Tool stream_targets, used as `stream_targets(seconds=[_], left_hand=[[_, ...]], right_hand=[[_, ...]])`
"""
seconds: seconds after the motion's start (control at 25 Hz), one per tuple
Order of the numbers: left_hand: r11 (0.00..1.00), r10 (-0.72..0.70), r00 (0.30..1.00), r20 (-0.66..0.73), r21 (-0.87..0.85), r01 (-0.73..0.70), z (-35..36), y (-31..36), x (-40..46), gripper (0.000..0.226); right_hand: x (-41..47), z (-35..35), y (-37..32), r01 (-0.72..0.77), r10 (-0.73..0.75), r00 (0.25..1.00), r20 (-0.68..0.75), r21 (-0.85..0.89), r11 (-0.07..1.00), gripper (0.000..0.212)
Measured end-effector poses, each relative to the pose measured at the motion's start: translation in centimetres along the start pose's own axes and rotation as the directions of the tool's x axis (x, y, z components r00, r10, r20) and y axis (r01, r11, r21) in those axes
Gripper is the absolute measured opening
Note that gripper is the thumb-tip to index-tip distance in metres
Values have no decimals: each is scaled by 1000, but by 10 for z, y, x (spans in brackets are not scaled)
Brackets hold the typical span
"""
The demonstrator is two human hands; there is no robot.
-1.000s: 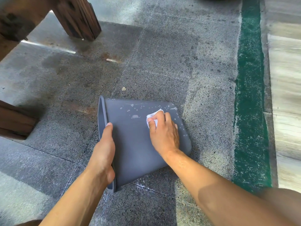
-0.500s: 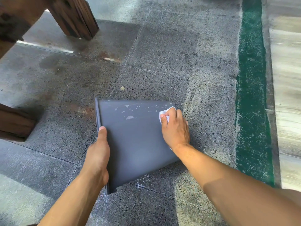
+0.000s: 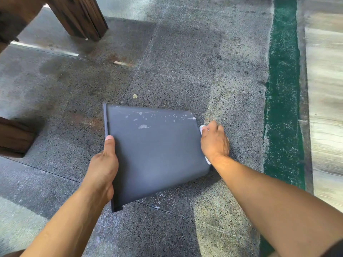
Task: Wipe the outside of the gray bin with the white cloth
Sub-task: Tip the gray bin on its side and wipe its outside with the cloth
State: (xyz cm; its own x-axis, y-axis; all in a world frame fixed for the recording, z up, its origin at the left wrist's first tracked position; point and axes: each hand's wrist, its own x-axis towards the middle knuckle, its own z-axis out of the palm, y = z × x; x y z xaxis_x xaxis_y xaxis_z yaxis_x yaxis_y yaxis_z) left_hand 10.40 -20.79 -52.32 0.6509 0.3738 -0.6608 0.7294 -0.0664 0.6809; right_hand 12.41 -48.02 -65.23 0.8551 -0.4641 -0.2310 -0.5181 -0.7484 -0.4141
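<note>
The gray bin (image 3: 156, 153) lies on its side on the stone floor, rim to the left and base to the right. White specks and smears dot its upper face near the far edge. My left hand (image 3: 104, 167) grips the rim on the left, thumb on top. My right hand (image 3: 215, 141) presses against the bin's base at the right end, closed on the white cloth (image 3: 202, 128). Only small bits of the cloth show, above and below the hand.
Dark wooden legs stand at the top left (image 3: 81, 17) and the left edge (image 3: 13, 138). A green painted strip (image 3: 284, 89) runs along the right, with pale paving (image 3: 324, 108) beyond it. A small bit of debris (image 3: 135, 96) lies just beyond the bin.
My right hand slid the cloth rightward across the bin's upper face and over onto its base end. My left hand kept its hold on the rim, and the bin has turned slightly.
</note>
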Motion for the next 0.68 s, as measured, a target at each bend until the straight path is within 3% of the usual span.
stream_targets(seconds=[0.12,0.2,0.28,0.44,0.68], left_hand=[[1000,-5,1000,25,-28,6,-1,3,-1,56],[997,-23,997,68,-66,27,-1,4,-1,52],[993,-43,991,125,-100,56,1,5,-3,55],[970,-62,956,286,-207,124,2,10,-5,47],[949,11,910,415,-290,121,2,20,-8,65]], right_hand=[[-5,3,38,-164,164,975,149,-15,986,18],[-8,3,54,-337,325,934,149,66,939,17],[-5,-2,54,-404,389,913,126,124,906,17],[2,-16,31,-331,333,943,27,197,923,19],[-2,-48,-20,-249,300,953,-51,436,865,13]])
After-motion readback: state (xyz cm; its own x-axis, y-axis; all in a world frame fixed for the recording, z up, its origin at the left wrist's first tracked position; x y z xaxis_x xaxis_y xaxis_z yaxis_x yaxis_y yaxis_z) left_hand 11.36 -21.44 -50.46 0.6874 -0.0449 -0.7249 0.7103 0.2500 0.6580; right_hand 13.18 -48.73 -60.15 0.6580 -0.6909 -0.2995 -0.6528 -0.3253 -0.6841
